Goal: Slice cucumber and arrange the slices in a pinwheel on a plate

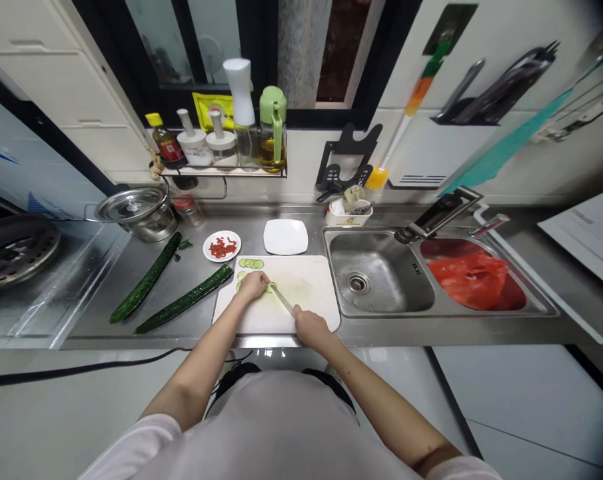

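Note:
My right hand (pixel 312 328) grips the handle of a knife (pixel 284 303), its blade pointing up and left across the white cutting board (pixel 311 280). At the blade's tip a cucumber slice (pixel 271 287) lies on the board. My left hand (pixel 254 285) is closed just left of that slice, fingers curled together; what they hold, if anything, is hidden. Above this hand, a row of cucumber slices (pixel 251 264) overlaps near the board's upper left corner. More slices peek out at the left hand's edge. One whole-looking cucumber (pixel 184 300) reaches toward the board's left edge.
Another cucumber (pixel 146 280) lies farther left, beside cut green pieces (pixel 184 245). Behind the board are a small plate (pixel 206 248) of chopped red bits and a white square plate (pixel 286 237). A lidded pot (pixel 144 213) stands back left; a sink (pixel 381 303) adjoins the right.

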